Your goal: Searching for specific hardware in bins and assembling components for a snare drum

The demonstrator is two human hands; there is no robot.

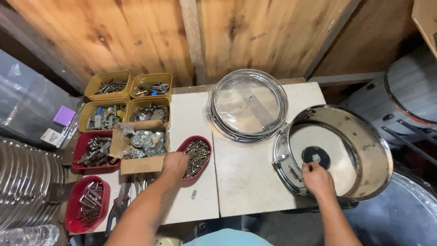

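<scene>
My left hand (175, 162) is dipping into the small red oval tray of long metal screws (196, 158), fingers curled down together at its near edge; can't tell whether they've pinched one yet. My right hand (317, 179) grips the near rim of the open chrome-sided drum shell (334, 152) at the table's right end, fingers bent over the edge. I'd say keep that shell pinned so it doesn't slide, and lift one screw cleanly.

Packaging-wise: torn brown cardboard box of foil-wrapped bits (142, 146) just left of the tray, a purple square card (64, 115) and a small white label (52, 136) far left.
</scene>
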